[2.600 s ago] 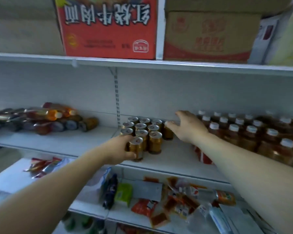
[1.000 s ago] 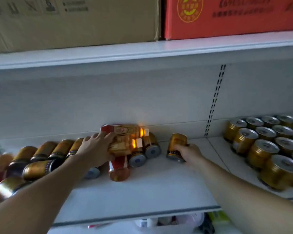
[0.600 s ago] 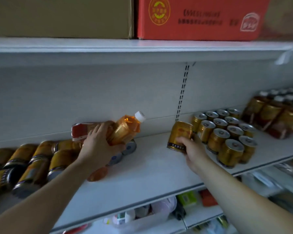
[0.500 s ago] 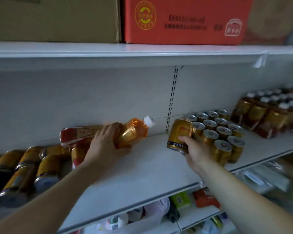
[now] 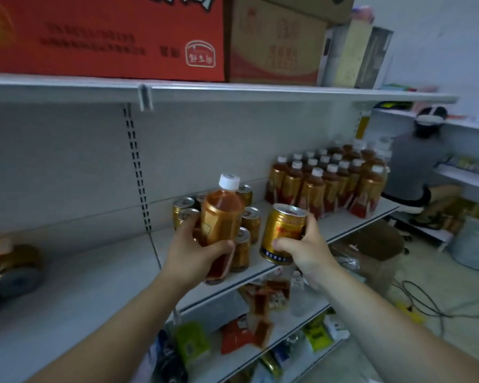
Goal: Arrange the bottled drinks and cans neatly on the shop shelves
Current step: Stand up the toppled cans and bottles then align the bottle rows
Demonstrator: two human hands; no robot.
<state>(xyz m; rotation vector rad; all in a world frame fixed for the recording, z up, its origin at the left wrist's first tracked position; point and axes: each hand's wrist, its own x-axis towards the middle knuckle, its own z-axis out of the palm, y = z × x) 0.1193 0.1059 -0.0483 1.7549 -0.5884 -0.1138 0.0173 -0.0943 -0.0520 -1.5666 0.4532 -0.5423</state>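
While my left hand (image 5: 194,252) grips the upright bottle (image 5: 221,217) at frame centre, my right hand (image 5: 307,250) grips the upright can (image 5: 282,233) beside it; shelved cans (image 5: 250,221) stand behind, bottle rows (image 5: 329,183) upper right.

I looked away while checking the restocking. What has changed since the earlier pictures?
The left hand has carried the bottle rightwards from the pile of lying cans and turned it upright, in front of the standing cans. The right hand has brought its can along. Both grips held; the bottle rows stayed put.
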